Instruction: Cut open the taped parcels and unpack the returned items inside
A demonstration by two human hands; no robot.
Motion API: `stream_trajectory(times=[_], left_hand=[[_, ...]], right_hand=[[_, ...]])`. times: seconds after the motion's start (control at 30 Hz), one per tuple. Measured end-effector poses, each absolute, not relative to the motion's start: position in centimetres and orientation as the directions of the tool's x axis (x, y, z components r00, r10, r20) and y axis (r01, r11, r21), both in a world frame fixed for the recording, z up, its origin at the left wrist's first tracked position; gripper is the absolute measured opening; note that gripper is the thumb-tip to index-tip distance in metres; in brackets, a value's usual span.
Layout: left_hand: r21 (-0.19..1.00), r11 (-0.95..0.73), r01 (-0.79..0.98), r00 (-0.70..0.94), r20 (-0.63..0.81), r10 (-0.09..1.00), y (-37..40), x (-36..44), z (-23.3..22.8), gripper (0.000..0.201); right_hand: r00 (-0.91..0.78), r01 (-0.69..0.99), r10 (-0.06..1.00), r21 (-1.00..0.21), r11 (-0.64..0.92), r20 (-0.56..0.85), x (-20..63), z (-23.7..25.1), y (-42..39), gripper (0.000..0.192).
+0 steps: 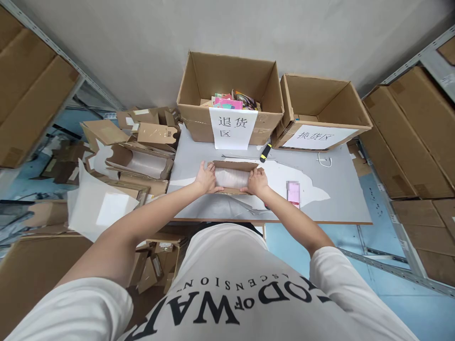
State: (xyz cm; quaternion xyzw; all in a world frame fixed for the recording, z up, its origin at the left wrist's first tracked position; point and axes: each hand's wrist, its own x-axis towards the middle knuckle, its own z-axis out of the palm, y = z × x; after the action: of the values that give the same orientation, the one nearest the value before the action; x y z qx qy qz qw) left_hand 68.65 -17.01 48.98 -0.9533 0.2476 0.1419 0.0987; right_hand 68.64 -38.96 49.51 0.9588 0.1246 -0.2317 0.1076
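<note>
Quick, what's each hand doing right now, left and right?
Left hand: closed on the left end of the small open cardboard box on the table.
Right hand: closed on the box's right end.

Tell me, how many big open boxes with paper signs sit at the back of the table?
2: the left box holds colourful items; the right box stands beside it, by the yellow-handled tool.

Small box (232,177) near table (341,194) front edge, left hand (205,179) on its left end, right hand (257,182) on its right end. Two cartons (227,94) (320,111) along back edge. Knife (265,152) between. Phone (293,194) right of box.
</note>
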Motion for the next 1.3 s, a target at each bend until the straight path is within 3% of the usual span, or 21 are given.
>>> stream_trajectory(times=[0.07, 0.13, 0.3, 0.47, 0.6, 0.73, 0.83, 0.9, 1.0, 1.07, 1.13, 1.23, 1.3], left_hand=[[-0.061, -0.889, -0.454, 0.859, -0.296, -0.418, -15.9, 67.7, 48.4, 0.087], [-0.023, -0.909, -0.415, 0.873, -0.29, -0.392, -15.1, 66.8, 47.7, 0.101], [0.034, -0.942, -0.335, 0.903, -0.274, -0.331, -14.6, 65.6, 45.2, 0.124], [0.178, -0.951, -0.251, 0.929, -0.232, -0.289, -14.8, 65.9, 43.0, 0.136], [0.255, -0.94, -0.228, 0.94, -0.193, -0.281, -14.8, 65.9, 42.2, 0.139], [0.261, -0.943, -0.208, 0.946, -0.191, -0.261, -14.9, 65.2, 42.2, 0.136], [0.233, -0.955, -0.184, 0.95, -0.206, -0.234, -15.3, 64.7, 42.5, 0.134], [0.207, -0.964, -0.17, 0.952, -0.22, -0.215, -15.6, 64.5, 42.8, 0.133], [0.177, -0.973, -0.15, 0.951, -0.244, -0.191, -15.9, 64.3, 43.2, 0.129], [0.175, -0.975, -0.137, 0.95, -0.255, -0.179, -16.1, 64.3, 43.4, 0.129], [0.182, -0.976, -0.118, 0.951, -0.263, -0.164, -16.3, 64.2, 43.5, 0.131], [0.192, -0.977, -0.095, 0.951, -0.273, -0.146, -16.4, 64.1, 43.7, 0.133], [0.191, -0.978, -0.09, 0.95, -0.279, -0.142, -16.5, 64.0, 43.8, 0.132]], right_hand=[[0.878, 0.22, 0.164, 0.075, -0.973, -0.45, 67.6, 48.4, -40.2, 0.108], [0.883, 0.188, 0.171, -0.005, -0.982, -0.438, 66.7, 47.0, -41.5, 0.119], [0.923, 0.178, 0.229, -0.184, -0.967, -0.308, 65.4, 43.7, -43.9, 0.124], [0.946, 0.146, 0.245, -0.394, -0.907, -0.214, 65.6, 41.1, -44.3, 0.131], [0.937, 0.162, 0.272, -0.416, -0.895, -0.22, 65.9, 41.1, -44.5, 0.132], [0.932, 0.194, 0.256, -0.241, -0.951, -0.257, 66.0, 43.5, -44.5, 0.103], [0.952, 0.264, 0.274, -0.088, -0.96, -0.138, 66.4, 46.1, -43.5, 0.071], [0.927, 0.356, 0.362, -0.068, -0.932, -0.098, 66.9, 47.4, -42.1, 0.053], [0.855, 0.429, 0.457, -0.162, -0.889, -0.244, 68.1, 47.7, -39.3, 0.036], [0.836, 0.347, 0.402, -0.208, -0.915, -0.374, 69.1, 46.9, -37.6, 0.037], [0.822, 0.165, 0.249, -0.204, -0.965, -0.511, 70.2, 45.6, -36.5, 0.052], [0.722, -0.107, 0.009, -0.124, -0.987, -0.692, 71.6, 43.5, -36.1, 0.075], [0.664, -0.187, -0.073, -0.072, -0.98, -0.745, 72.1, 42.3, -36.1, 0.086]])
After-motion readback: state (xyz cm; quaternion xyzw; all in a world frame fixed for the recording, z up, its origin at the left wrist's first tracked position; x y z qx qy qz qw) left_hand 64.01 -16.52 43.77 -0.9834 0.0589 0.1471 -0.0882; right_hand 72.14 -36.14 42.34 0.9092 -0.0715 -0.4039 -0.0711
